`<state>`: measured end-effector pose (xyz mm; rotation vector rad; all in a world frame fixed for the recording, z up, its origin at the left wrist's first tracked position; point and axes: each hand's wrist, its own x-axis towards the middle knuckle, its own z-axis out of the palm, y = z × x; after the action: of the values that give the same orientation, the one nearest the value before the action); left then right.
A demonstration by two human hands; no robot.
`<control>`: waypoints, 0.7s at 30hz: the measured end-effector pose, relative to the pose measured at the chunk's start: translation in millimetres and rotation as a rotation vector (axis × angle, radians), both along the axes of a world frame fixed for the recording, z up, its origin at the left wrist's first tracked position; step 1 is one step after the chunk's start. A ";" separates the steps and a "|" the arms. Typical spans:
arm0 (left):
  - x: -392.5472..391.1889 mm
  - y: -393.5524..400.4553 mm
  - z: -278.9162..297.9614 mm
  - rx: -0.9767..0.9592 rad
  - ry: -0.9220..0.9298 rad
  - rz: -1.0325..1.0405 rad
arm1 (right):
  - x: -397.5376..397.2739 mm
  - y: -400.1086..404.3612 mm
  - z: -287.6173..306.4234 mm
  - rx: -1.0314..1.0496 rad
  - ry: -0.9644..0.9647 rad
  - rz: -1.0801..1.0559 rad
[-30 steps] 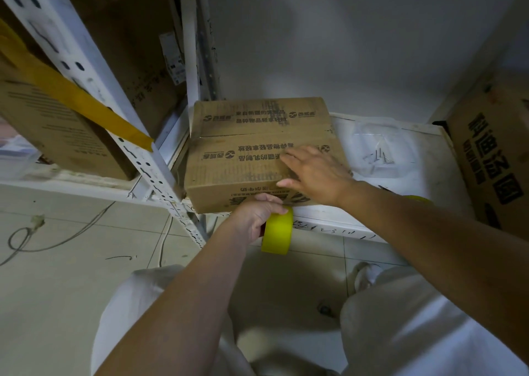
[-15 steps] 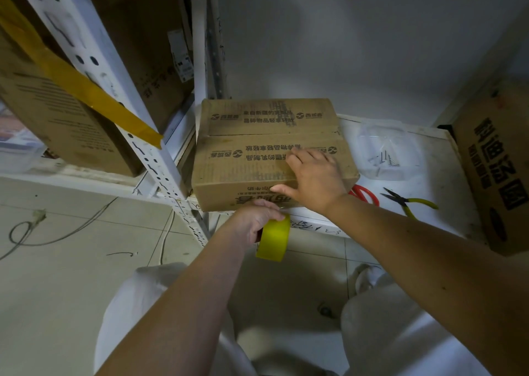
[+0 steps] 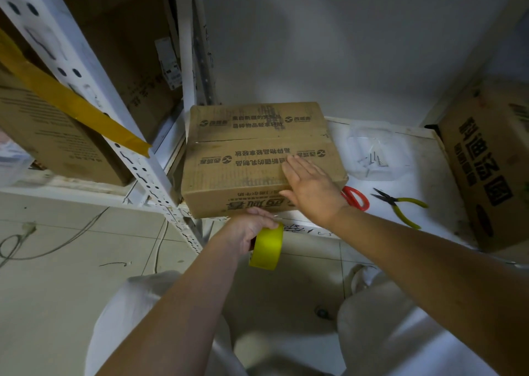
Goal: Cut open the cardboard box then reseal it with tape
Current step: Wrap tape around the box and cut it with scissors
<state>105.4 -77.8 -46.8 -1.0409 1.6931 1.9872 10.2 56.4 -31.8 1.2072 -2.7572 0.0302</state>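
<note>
A brown cardboard box [image 3: 243,146] with printed Chinese text lies on a low white shelf [image 3: 423,181], its two top flaps closed along a middle seam. My right hand [image 3: 310,188] lies flat on the near right part of the box top, fingers straight, thumb over the front edge. Just below the box's front face, my left hand [image 3: 249,228] grips a yellow roll of tape [image 3: 267,245]. A thin clear strip seems to run from the roll up to the box front.
Red-handled scissors [image 3: 356,198] and yellow-handled pliers [image 3: 400,204] lie on the shelf right of the box, with a clear plastic bag of nails [image 3: 372,158] behind them. A large printed carton [image 3: 486,158] stands at the right. A perforated white rack post [image 3: 94,95] with yellow tape stands left.
My right hand has flattened and slid a little rightward on the box top. My left hand with the tape roll has stayed just under the front edge. The scissors and pliers have come into sight.
</note>
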 end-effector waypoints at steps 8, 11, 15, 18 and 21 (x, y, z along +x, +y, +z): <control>-4.4 10.1 8.8 -0.023 -0.023 -0.002 | -20.7 73.2 -2.4 -0.150 0.265 -0.035; -5.2 8.9 11.1 -0.068 -0.025 0.050 | -23.0 84.6 -3.8 -0.201 0.189 -0.051; -4.0 1.7 13.9 -0.104 -0.034 0.188 | -29.3 86.7 -7.1 -0.234 0.118 -0.047; -7.3 -5.4 13.2 -0.153 0.006 0.309 | -30.3 87.1 -8.7 -0.239 0.125 -0.043; -12.8 -8.3 20.6 -0.153 0.056 0.363 | -26.0 89.5 -11.0 -0.256 0.160 -0.045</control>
<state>92.7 -86.1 -26.2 -1.4475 1.8131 2.1431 -15.9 145.9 -42.8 1.0330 -2.5474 0.2613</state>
